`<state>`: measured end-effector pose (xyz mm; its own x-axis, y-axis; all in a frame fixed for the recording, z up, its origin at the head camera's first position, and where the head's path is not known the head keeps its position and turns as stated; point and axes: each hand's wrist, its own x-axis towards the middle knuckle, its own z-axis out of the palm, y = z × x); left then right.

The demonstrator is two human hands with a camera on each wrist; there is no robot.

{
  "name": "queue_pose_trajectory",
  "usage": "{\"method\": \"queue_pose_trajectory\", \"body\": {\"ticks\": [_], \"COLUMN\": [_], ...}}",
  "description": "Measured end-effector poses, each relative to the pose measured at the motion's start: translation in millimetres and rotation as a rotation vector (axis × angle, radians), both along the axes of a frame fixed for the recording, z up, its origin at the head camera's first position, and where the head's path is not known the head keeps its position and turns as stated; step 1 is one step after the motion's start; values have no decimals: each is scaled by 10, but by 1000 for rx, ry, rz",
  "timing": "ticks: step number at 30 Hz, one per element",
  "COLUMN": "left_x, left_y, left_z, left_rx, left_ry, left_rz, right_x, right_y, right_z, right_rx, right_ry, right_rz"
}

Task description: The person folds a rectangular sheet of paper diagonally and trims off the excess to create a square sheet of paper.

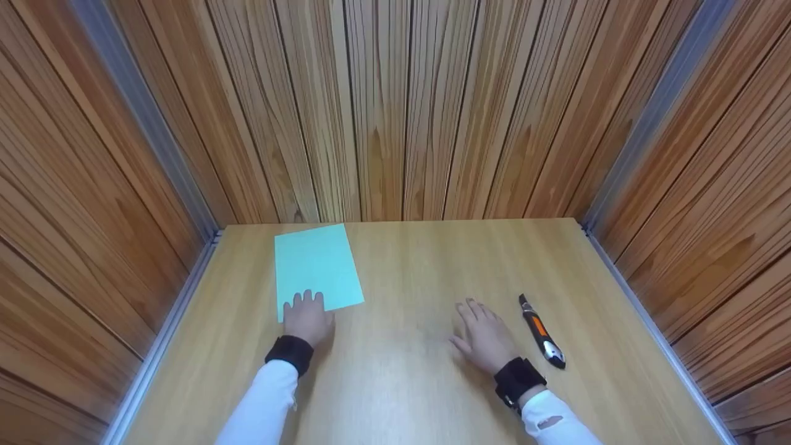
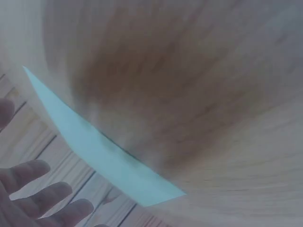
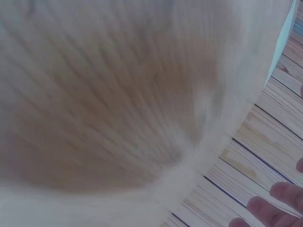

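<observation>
Right hand (image 1: 487, 340) lies flat on the wooden table (image 1: 408, 383), fingers spread, holding nothing, near the utility knife (image 1: 541, 332); a careless sweep risks blade contact. Farther, left hand (image 1: 307, 318) fingers rest straight on the green paper (image 1: 316, 267); it may slide.

blurred wooden table (image 3: 118, 104), fingertips (image 3: 277, 203), plank wall (image 3: 265, 142)
</observation>
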<state>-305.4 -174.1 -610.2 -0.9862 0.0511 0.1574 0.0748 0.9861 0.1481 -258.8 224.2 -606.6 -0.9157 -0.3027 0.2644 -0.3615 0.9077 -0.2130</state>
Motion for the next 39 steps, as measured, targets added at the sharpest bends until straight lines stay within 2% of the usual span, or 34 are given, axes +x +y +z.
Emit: {"method": "queue_pose_trajectory", "body": {"ticks": [9, 14, 18, 26, 34, 39], "left_x": [-228, -275, -309, -258, -150, -66], "left_y": [7, 50, 91, 123, 173, 294], "left_z": [-56, -131, -195, -215, -232, -186], "left_rx": [107, 142, 130, 113, 106, 99], "left_ry": [-91, -135, -171, -229, -199, -187], "left_rz": [73, 123, 141, 139, 112, 63], "right_x": [115, 181, 222, 256, 282, 279], "right_y": [-52, -50, -53, -97, -96, -95], "right_z": [-11, -49, -97, -114, -144, -147], "right_rx": [-14, 8, 21, 21, 21, 21], "right_ry": [-1, 20, 36, 58, 46, 46], "right_rz": [6, 11, 19, 31, 34, 37]}}
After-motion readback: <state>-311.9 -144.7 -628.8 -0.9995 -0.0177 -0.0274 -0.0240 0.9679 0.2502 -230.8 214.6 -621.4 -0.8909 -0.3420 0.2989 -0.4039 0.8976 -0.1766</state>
